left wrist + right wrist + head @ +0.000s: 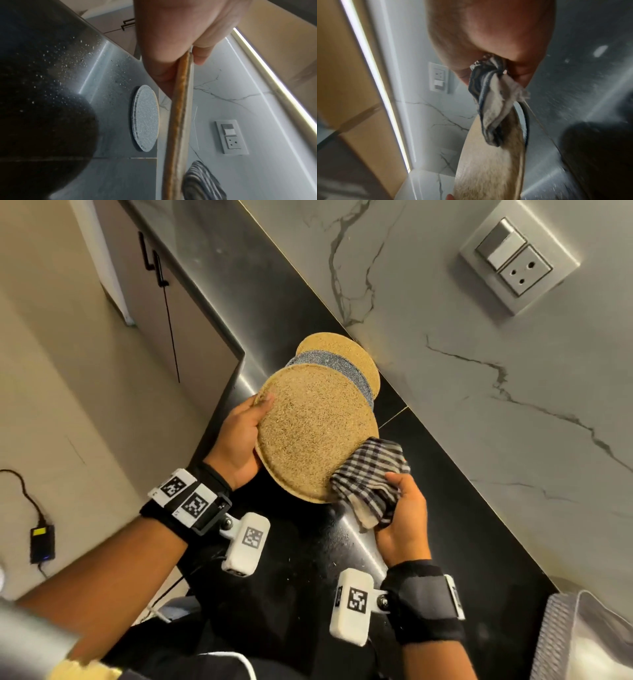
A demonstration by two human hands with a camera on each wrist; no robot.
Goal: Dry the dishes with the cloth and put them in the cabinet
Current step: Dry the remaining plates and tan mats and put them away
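Observation:
My left hand grips a speckled tan plate by its left rim, thumb on the upper face, holding it tilted above the black counter. In the left wrist view the plate shows edge-on below the left hand. My right hand holds a bunched checked cloth against the plate's lower right rim. The right wrist view shows the cloth hanging from the right hand over the plate. Two more plates, a blue-grey one and a tan one, lie stacked on the counter behind.
The black counter runs along a marble wall with a switch and socket plate. Lower cabinet doors with dark handles stand at the left. A metal sink edge shows at the bottom right. Water drops dot the counter.

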